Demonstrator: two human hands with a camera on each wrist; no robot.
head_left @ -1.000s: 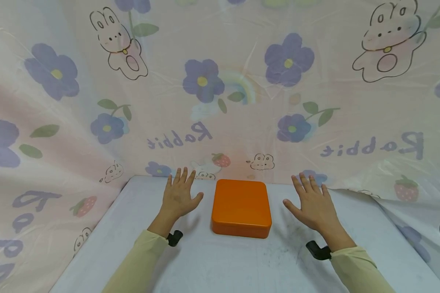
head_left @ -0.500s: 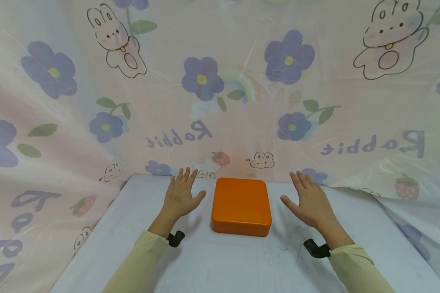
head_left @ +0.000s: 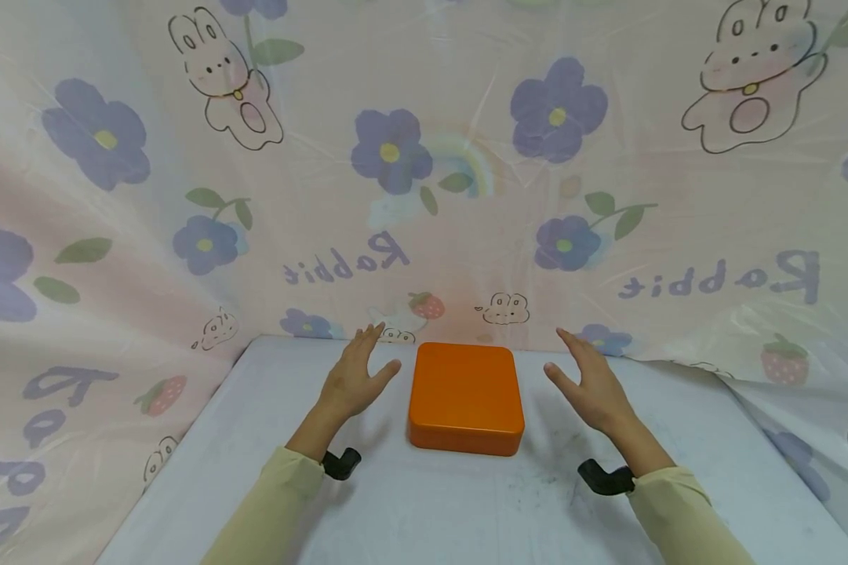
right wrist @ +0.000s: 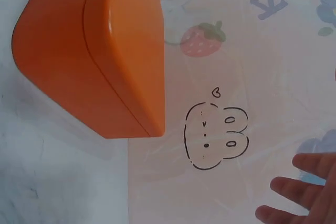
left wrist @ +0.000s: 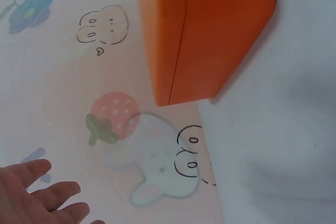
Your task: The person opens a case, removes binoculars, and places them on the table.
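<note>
An orange square box (head_left: 466, 392) with rounded corners lies on the white table, between the two hands. In both wrist views a thin seam runs round its side, near the top face. To its left, the left hand (head_left: 351, 380) is held in the air, fingers extended and thumb spread toward the box. The right hand (head_left: 593, 388) is raised on the other side, its thumb likewise pointing at the box. Neither hand touches it, and both hold nothing. Fingertips of the left hand (left wrist: 44, 198) and the right hand (right wrist: 307, 190) show at the lower corners of the wrist views.
A white table (head_left: 438, 510) carries the box. Behind it and along the left hangs a printed curtain (head_left: 466, 235) with rabbits, flowers and strawberries, meeting the table's back edge. Black wrist-worn devices (head_left: 342, 464) sit at both cuffs.
Both hands have turned so their palms face inward toward the box, and the fingers now overlap in the head view. The left hand has shifted slightly right. The box has stayed put.
</note>
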